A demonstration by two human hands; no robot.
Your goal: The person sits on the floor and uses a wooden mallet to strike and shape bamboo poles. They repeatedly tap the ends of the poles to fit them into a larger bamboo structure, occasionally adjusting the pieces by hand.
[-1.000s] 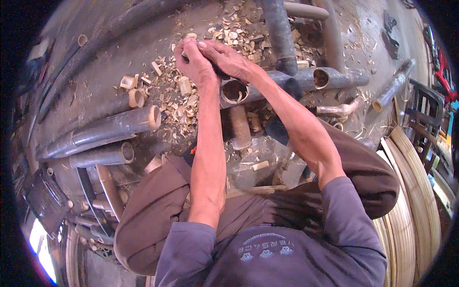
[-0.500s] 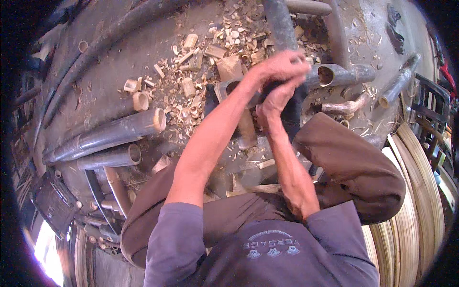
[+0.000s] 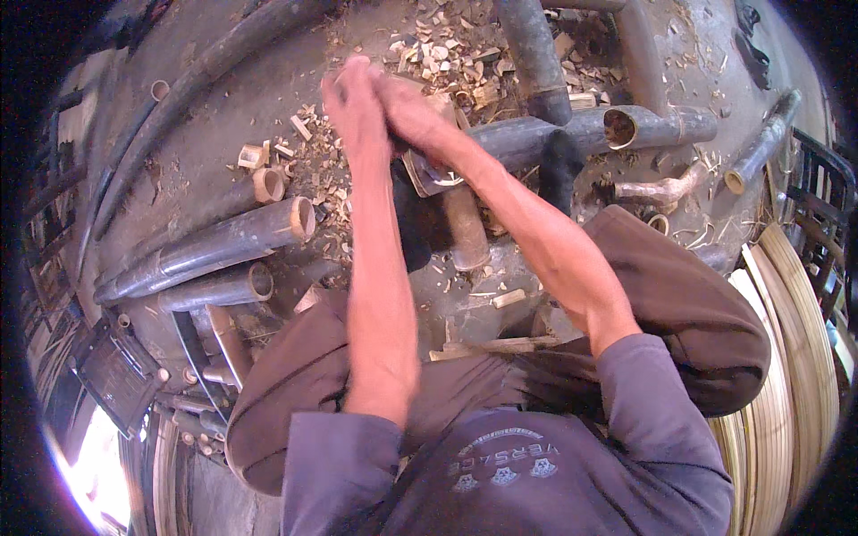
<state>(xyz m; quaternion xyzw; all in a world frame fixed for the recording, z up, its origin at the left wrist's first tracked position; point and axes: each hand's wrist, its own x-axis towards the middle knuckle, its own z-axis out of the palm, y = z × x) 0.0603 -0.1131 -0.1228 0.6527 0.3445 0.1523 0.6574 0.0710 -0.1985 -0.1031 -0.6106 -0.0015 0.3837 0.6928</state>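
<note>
Both hands are close together beyond my knees, over the wood chips and slightly blurred. My left hand (image 3: pixel 355 105) is closed with its fingers curled. My right hand (image 3: pixel 407 114) presses against it, also closed, its fingers partly hidden. What they grip cannot be made out. Just under my right wrist is a squarish end piece with a pale rim (image 3: pixel 436 185). A dark bamboo pole (image 3: pixel 509 140) runs rightward from there. My dark-covered foot (image 3: pixel 559 170) rests against that pole. Nearer to me stands a short brown bamboo tube (image 3: pixel 466 230).
Wood chips (image 3: pixel 447 55) litter the far floor. A thick upright-lying pole (image 3: pixel 534 54) meets the crosswise pole. Bamboo lengths (image 3: pixel 214 243) lie at left, with another short length (image 3: pixel 764 143) at far right. Long split strips (image 3: pixel 778 357) curve beside my right knee.
Both hands have swung together from right to left, from over the foot and pole to over the wood chips. The foot and the crosswise pole are now uncovered.
</note>
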